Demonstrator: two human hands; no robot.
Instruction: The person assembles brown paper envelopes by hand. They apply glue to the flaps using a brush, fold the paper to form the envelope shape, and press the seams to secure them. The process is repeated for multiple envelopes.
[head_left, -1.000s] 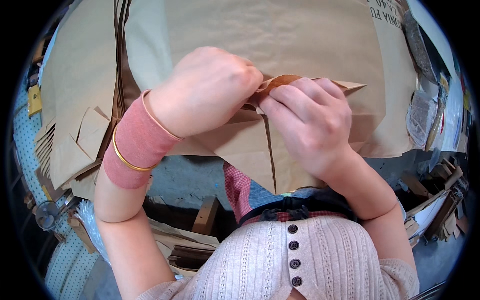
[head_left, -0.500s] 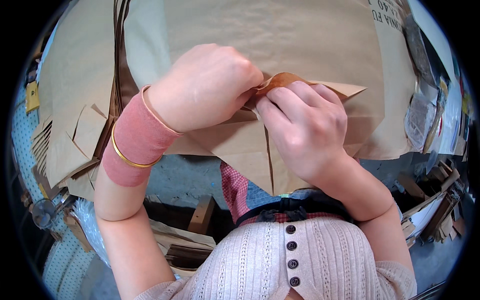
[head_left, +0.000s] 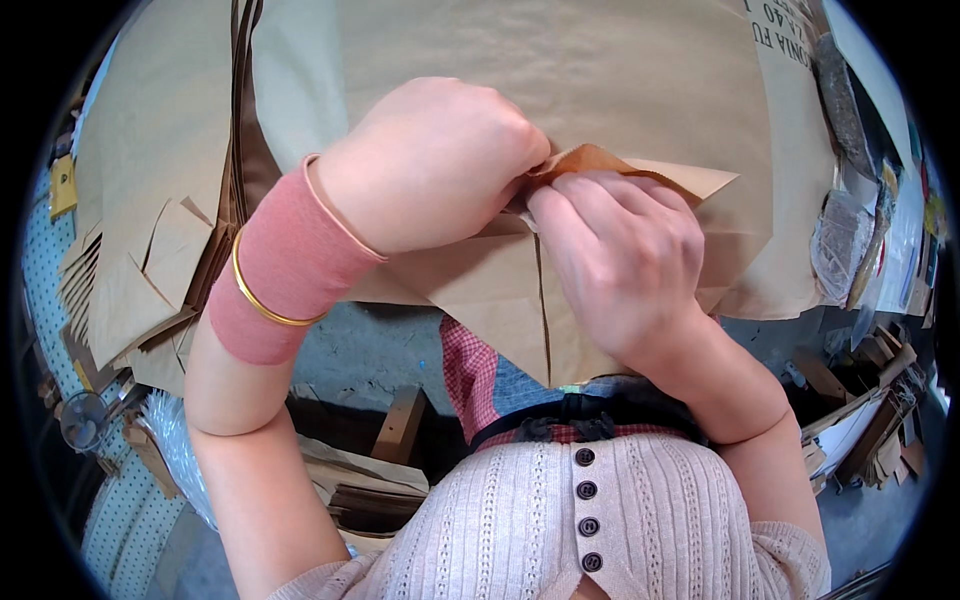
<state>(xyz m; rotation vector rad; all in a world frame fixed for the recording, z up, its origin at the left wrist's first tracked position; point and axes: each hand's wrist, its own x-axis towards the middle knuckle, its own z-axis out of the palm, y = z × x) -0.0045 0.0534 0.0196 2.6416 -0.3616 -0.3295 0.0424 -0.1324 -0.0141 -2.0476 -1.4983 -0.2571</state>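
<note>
A large brown paper bag (head_left: 560, 70) lies flat before me, its folded end toward my body. My left hand (head_left: 440, 165) is closed, pinching the raised paper flap at the bag's near end. Close beside it, my right hand (head_left: 625, 260) has its fingers curled over the same flap (head_left: 600, 160), whose darker orange-brown inner side shows above the knuckles. A pointed corner of the flap sticks out to the right. Below the hands, a triangular fold with a dark slit hangs past the near edge. The fingertips of both hands are hidden.
To the left stands a stack of folded brown paper bags (head_left: 160, 200). Clear plastic packets (head_left: 845, 240) lie along the right edge. Scrap paper and card (head_left: 870, 410) fill a heap at lower right. A wooden block (head_left: 400, 425) and more paper sit below the table edge.
My left hand has shifted slightly right and up, still at the flap. The right hand has moved a little to the right, and the flap's top edge now looks more peaked.
</note>
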